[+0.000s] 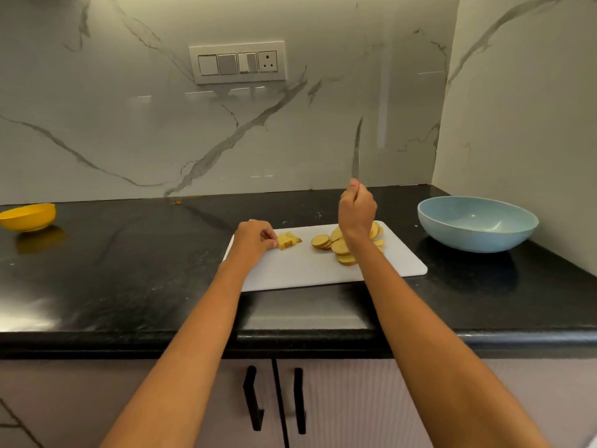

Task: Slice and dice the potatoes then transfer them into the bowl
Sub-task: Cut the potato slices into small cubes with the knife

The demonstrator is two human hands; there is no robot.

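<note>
Left hand (255,236) at frame centre, fingertips pinched on cut potato pieces (288,240) on white cutting board (323,270). Right hand (357,210) fisted around knife (356,156), blurred blade pointing up. Potato slices (342,245) piled beneath it. Blue bowl (477,223) right, yellow bowl (28,216) far left.

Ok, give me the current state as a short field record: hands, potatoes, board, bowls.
left hand: fingertips on the cut potato pieces, holding them on the board
right hand: raised above the slices, gripping a knife, blade pointing up, blurred
potato slices: round, piled at board centre-right
cutting board: white, on black counter
blue bowl: right of board, no potato visible inside
yellow bowl: far left
</note>
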